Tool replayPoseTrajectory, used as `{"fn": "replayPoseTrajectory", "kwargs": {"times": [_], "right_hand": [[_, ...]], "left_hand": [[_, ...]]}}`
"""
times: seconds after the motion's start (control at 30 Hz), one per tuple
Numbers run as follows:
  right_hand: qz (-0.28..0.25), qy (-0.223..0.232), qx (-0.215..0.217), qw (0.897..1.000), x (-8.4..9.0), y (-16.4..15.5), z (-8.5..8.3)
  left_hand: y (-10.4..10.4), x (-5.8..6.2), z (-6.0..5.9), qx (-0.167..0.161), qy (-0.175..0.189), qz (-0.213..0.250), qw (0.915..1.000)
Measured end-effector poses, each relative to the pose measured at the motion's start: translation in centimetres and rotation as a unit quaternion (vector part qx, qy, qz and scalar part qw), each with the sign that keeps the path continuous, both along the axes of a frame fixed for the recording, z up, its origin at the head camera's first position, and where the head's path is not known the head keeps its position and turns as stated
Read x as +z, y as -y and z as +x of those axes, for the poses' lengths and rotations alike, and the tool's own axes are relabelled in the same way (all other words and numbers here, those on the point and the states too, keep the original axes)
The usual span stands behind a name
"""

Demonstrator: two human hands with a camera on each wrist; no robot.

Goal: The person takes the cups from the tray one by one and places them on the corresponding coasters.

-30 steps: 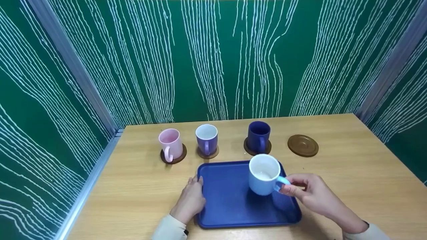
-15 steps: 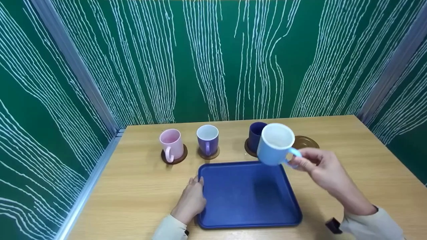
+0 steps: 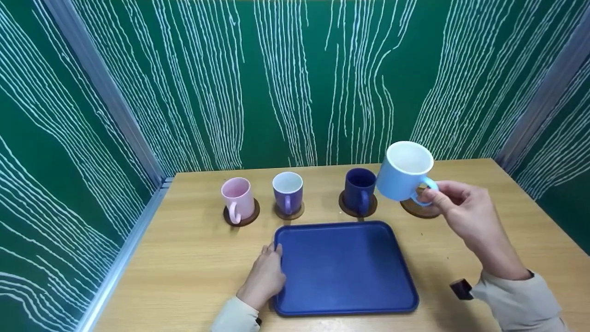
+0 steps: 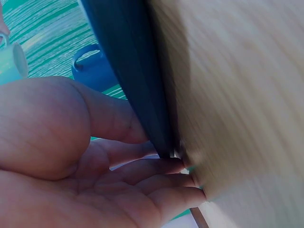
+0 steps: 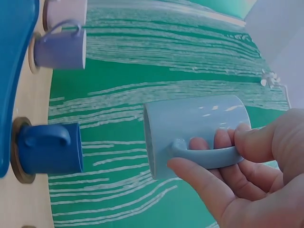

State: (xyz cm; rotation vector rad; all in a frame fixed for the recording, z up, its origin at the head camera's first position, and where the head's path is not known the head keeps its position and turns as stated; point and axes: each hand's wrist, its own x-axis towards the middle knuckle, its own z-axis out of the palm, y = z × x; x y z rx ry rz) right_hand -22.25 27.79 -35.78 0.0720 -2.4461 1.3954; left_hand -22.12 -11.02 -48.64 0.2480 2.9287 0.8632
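The wooden table (image 3: 184, 258) carries a blue tray (image 3: 343, 267); the left hand (image 3: 265, 276) rests flat-fingered against its left edge. The right hand (image 3: 465, 216) grips the light blue mug (image 3: 403, 171) by its handle, up in the air over the bare brown coaster (image 3: 417, 208).

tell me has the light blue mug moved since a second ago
Yes. The light blue mug has gone from above the blue tray up and away, and now hangs over the empty coaster, held by the right hand.

light blue mug (image 3: 404, 171), navy tray (image 3: 343, 267), pink mug (image 3: 238, 195)
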Motion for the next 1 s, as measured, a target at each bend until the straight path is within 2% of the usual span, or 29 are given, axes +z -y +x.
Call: {"fn": "replayPoseTrajectory", "kwargs": {"times": [0.27,0.43,0.73,1.0], "right_hand": [[-0.014,0.004,-0.039,0.999,-0.4,-1.5,-1.1],[-0.013,0.015,-0.063,0.998,-1.2,-2.5,-1.9],[-0.032,0.07,-0.087,0.993,-2.5,-3.9,-3.6],[-0.05,0.092,-0.109,0.989,-4.5,-4.9,-5.1]], "left_hand": [[0.0,0.0,0.1,-0.003,-0.007,0.004,1.0],[-0.1,0.1,0.0,0.002,0.007,-0.002,1.0],[-0.1,0.0,0.0,0.007,0.013,-0.002,0.9999],[-0.1,-0.1,-0.2,0.008,0.012,-0.003,0.9999]]}}
